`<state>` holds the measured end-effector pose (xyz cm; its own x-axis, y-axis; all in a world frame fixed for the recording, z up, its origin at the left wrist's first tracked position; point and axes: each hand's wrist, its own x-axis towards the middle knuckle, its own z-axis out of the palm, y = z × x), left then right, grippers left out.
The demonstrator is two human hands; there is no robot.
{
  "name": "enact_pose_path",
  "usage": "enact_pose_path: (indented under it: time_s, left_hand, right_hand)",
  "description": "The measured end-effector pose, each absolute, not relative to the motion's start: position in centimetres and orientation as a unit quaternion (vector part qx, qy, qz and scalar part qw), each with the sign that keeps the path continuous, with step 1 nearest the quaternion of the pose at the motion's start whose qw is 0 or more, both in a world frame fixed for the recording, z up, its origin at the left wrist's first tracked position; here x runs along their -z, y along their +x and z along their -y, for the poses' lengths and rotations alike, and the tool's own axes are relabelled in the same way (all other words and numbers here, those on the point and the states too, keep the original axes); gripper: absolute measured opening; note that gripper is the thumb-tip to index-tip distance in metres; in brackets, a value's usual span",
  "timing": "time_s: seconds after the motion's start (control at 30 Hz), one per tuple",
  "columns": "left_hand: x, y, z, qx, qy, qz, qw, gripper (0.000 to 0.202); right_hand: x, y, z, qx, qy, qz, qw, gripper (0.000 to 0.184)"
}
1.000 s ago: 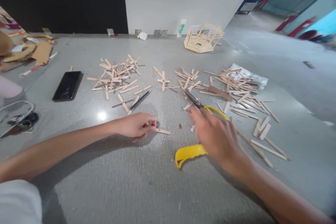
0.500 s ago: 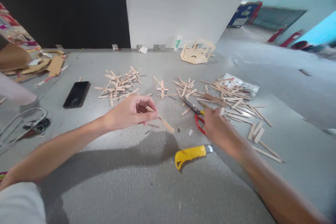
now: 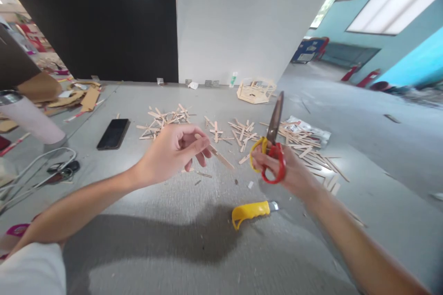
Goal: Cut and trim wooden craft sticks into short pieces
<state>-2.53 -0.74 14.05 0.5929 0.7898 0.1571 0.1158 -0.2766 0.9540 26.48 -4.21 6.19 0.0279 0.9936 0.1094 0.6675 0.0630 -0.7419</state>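
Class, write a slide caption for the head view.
The left hand pinches a thin wooden piece while the right hand holds scissors, blades pointing away; a yellow cutter lies nearby.

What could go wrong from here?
1. The yellow plastic-handled cutter lies with its metal blade exposed, on the near side of the right hand; dropping that hand carelessly might nick it.
2. That hand holds metal scissors with red and yellow handles; a slip towards the left hand could cut it.
3. The thin, pale wooden stick pinched in the left hand might snap under pressure.
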Motion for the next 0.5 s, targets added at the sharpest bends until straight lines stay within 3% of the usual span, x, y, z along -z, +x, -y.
enact_pose_path:
  time_s: [0.07, 0.1, 0.2, 0.5]
  left_hand:
    - [-13.7, -2.2, 1.4, -0.348, 0.730, -0.309, 0.500, 0.023]
    - [-13.5, -2.0, 1.7, -0.354, 0.728, -0.307, 0.500, 0.024]
    - [-12.6, -1.7, 2.3, -0.355, 0.711, -0.294, 0.531, 0.026]
    - [-10.8, -1.2, 2.0, -0.295, 0.626, -0.243, 0.679, 0.039]
  right_hand:
    - [-6.6, 23.7, 5.5, -0.401, -0.495, 0.602, 0.481, 0.051]
    - [-6.8, 22.4, 6.3, -0.451, -0.455, 0.578, 0.505, 0.053]
    - [-7.4, 19.1, 8.4, -0.510, -0.458, 0.540, 0.488, 0.043]
    - [-6.9, 17.9, 10.2, -0.488, -0.475, 0.501, 0.535, 0.042]
